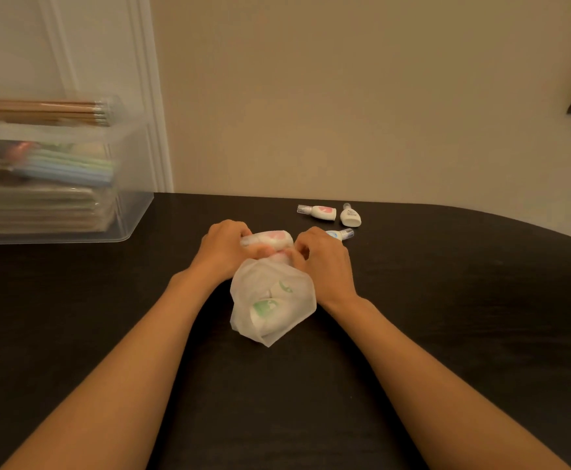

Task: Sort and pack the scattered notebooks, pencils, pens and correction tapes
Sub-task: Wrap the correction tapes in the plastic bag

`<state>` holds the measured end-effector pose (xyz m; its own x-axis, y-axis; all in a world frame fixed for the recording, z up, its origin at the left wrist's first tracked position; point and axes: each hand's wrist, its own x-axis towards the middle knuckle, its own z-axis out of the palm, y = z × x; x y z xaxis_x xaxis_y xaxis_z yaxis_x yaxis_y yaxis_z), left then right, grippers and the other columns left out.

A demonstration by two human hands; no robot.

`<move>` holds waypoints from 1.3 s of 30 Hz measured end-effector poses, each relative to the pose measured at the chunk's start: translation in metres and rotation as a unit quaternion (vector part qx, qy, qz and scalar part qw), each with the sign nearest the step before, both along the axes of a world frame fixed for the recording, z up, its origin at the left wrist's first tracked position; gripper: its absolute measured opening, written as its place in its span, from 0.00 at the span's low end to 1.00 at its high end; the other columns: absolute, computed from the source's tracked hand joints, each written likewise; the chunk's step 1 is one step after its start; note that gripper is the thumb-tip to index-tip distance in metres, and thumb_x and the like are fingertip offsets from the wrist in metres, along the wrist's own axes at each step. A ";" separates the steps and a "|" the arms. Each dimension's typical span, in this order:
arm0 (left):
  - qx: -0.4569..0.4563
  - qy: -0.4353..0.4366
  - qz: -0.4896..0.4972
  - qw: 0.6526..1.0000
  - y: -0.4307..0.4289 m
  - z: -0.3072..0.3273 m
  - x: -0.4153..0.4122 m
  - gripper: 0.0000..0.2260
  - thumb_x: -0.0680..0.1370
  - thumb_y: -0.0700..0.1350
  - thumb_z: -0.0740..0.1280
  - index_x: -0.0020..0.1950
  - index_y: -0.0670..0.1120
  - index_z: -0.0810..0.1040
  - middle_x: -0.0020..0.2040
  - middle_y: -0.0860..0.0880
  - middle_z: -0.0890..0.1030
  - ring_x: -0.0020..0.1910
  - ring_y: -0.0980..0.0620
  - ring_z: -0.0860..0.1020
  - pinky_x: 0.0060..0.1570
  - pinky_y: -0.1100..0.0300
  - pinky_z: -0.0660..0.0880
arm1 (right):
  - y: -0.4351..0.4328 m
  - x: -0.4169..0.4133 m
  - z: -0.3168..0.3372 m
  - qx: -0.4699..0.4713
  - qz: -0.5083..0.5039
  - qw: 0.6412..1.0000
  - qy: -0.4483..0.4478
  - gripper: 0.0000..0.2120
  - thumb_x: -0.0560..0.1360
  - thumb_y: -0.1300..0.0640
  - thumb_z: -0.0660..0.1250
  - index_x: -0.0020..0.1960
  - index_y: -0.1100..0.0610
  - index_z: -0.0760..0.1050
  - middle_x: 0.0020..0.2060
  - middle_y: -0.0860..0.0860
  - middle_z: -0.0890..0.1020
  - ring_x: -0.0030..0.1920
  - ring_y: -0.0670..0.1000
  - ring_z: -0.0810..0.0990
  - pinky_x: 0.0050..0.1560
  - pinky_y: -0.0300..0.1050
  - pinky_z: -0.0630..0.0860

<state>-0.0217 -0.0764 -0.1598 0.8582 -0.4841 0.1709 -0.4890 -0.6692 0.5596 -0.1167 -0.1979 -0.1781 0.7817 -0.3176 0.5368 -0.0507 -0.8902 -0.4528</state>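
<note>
A small frosted plastic pouch [272, 300] lies on the dark table [446, 317], with green-labelled correction tapes showing through it. My left hand [224, 251] grips a pink-labelled correction tape [273, 238] at the pouch's mouth. My right hand [323, 257] pinches the pouch's opening from the right. Three more correction tapes lie loose behind my hands: a pink one [318, 212], a white one [349, 216] and a blue one [341, 234] partly hidden by my right hand.
A clear plastic bin [131, 212] stands at the back left, holding stacked notebooks [39, 206], pastel pens [70, 166] and a clear box of pencils [39, 110] on top. A beige wall runs behind the table's far edge.
</note>
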 end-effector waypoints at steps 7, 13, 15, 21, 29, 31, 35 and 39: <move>-0.109 0.043 0.010 0.993 0.006 -0.007 0.003 0.12 0.70 0.49 0.73 0.49 0.46 0.75 0.46 0.49 0.76 0.45 0.52 0.74 0.39 0.62 0.69 | -0.003 0.003 0.001 0.075 0.060 0.995 -0.003 0.05 0.72 0.67 0.66 0.37 0.68 0.74 0.42 0.54 0.75 0.38 0.48 0.71 0.40 0.37 0.69; -0.170 0.070 -0.004 0.983 0.010 -0.010 0.003 0.12 0.74 0.54 0.68 0.50 0.48 0.78 0.40 0.56 0.75 0.39 0.61 0.72 0.34 0.67 0.67 | -0.010 0.009 0.005 0.342 0.050 0.936 0.060 0.16 0.75 0.50 0.65 0.59 0.57 0.72 0.47 0.49 0.78 0.43 0.45 0.77 0.36 0.33 0.72; -0.154 0.070 -0.005 0.986 0.010 -0.009 0.006 0.11 0.74 0.52 0.68 0.49 0.46 0.79 0.39 0.55 0.75 0.38 0.60 0.72 0.33 0.66 0.67 | -0.014 0.012 0.003 0.316 0.070 0.941 0.097 0.22 0.76 0.49 0.64 0.68 0.54 0.67 0.53 0.49 0.77 0.50 0.45 0.75 0.45 0.36 0.72; -0.146 0.071 -0.001 0.987 0.007 -0.008 0.009 0.11 0.73 0.48 0.71 0.49 0.42 0.80 0.44 0.46 0.79 0.43 0.51 0.75 0.40 0.58 0.72 | -0.014 0.020 0.003 0.322 0.098 0.937 0.098 0.16 0.76 0.53 0.65 0.62 0.54 0.72 0.46 0.45 0.76 0.44 0.42 0.75 0.41 0.34 0.71; -0.188 0.058 -0.020 0.980 -0.002 -0.015 0.006 0.16 0.75 0.49 0.67 0.61 0.47 0.74 0.53 0.51 0.74 0.52 0.54 0.71 0.48 0.60 0.68 | -0.013 0.023 0.002 0.339 0.023 0.939 0.052 0.16 0.71 0.52 0.72 0.54 0.56 0.71 0.44 0.51 0.79 0.46 0.48 0.77 0.44 0.39 0.73; -0.189 0.065 -0.031 0.979 -0.004 -0.015 0.006 0.14 0.75 0.50 0.67 0.59 0.49 0.75 0.54 0.52 0.75 0.52 0.54 0.72 0.47 0.61 0.68 | -0.013 0.023 0.001 0.312 0.000 0.948 0.054 0.11 0.71 0.52 0.72 0.44 0.57 0.73 0.38 0.48 0.77 0.42 0.47 0.76 0.40 0.37 0.71; -0.198 0.057 -0.011 0.978 -0.009 -0.014 0.005 0.14 0.72 0.49 0.71 0.56 0.49 0.77 0.50 0.53 0.74 0.47 0.56 0.71 0.36 0.69 0.64 | -0.012 0.021 0.001 0.297 0.022 0.954 0.027 0.05 0.74 0.61 0.68 0.39 0.60 0.76 0.35 0.49 0.77 0.41 0.47 0.75 0.41 0.38 0.71; -0.188 0.046 -0.015 0.981 -0.014 -0.013 0.004 0.19 0.70 0.50 0.73 0.58 0.48 0.77 0.50 0.52 0.75 0.47 0.56 0.71 0.38 0.66 0.66 | -0.013 0.020 0.004 0.261 0.031 0.965 -0.002 0.04 0.74 0.64 0.67 0.42 0.66 0.77 0.37 0.54 0.78 0.39 0.47 0.74 0.39 0.38 0.70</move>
<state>-0.0180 -0.0901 -0.1726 0.8645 -0.4273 0.2647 -0.4414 -0.3937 0.8063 -0.0970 -0.2110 -0.1745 0.8060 -0.4982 0.3196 -0.0015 -0.5418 -0.8405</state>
